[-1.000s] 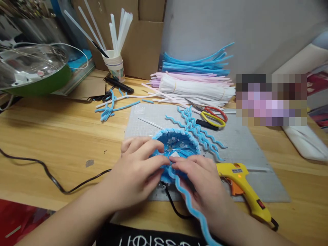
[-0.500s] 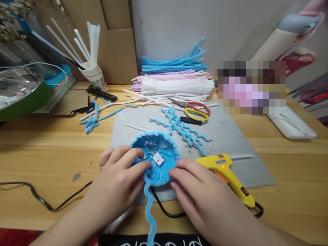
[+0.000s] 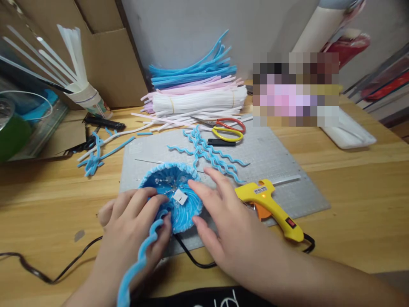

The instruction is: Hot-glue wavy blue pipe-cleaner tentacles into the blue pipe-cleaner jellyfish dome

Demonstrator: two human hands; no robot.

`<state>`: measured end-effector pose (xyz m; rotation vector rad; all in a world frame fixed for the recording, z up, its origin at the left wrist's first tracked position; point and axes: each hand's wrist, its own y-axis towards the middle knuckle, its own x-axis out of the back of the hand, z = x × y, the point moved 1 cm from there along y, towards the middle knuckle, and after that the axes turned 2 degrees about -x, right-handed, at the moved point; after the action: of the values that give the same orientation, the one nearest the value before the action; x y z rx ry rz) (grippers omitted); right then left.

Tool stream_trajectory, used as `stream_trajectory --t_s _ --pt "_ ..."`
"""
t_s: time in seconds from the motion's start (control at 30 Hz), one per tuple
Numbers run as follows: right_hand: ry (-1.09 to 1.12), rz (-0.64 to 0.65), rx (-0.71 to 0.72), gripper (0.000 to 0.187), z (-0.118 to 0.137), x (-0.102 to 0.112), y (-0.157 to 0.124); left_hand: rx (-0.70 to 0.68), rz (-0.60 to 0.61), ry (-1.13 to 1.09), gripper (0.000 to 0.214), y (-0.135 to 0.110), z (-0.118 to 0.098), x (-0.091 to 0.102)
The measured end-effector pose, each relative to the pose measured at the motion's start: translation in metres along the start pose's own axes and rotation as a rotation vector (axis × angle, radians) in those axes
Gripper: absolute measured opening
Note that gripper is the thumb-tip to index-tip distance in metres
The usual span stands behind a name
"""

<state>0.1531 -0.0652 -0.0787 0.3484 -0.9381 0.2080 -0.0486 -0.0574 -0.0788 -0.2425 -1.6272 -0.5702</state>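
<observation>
A round blue dome of pipe cleaners (image 3: 172, 200) lies hollow side up on the grey cutting mat (image 3: 271, 162), with a small white square in its middle. My left hand (image 3: 131, 226) curls over its near left rim and presses a wavy blue pipe cleaner (image 3: 137, 264) against it. That strand trails down toward me. My right hand (image 3: 220, 221) rests at the dome's right rim with fingers spread, holding nothing. A yellow glue gun (image 3: 275, 209) lies just right of that hand.
Several wavy blue strands (image 3: 207, 153) lie behind the dome, with red and yellow scissors (image 3: 230, 128) beyond. Bundles of white, pink and blue pipe cleaners (image 3: 198, 94) are stacked at the wall. A cup of glue sticks (image 3: 86, 98) stands far left. A black cord (image 3: 38, 268) crosses the wooden table.
The view swung right and the dome has turned under my hands. The wavy strand went from my right hand's side to my left. My right hand let go and opened.
</observation>
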Motion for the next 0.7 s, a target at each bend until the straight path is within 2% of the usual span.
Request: stream_trajectory --t_s 0.1,0.27,0.47,0.57,0.7 --pt "0.005 0.052 0.014 0.043 0.000 0.001 0.000 0.010 -0.005 0.004 0.015 0.000 0.000 -0.001" --pt "0.033 0.137 0.031 0.016 0.003 0.007 0.002 0.020 -0.026 -0.022 0.014 -0.004 0.004 0.002" --pt "0.072 0.131 0.171 0.024 0.004 0.008 0.000 0.131 -0.079 0.033 0.017 -0.014 0.009 0.000" --pt "0.093 0.125 0.228 0.025 0.004 0.008 -0.001 0.168 -0.067 0.007 0.019 -0.017 0.009 -0.003" --pt "0.092 0.133 0.254 0.025 0.004 0.007 -0.001 0.205 -0.063 -0.022 0.020 -0.017 0.010 -0.005"
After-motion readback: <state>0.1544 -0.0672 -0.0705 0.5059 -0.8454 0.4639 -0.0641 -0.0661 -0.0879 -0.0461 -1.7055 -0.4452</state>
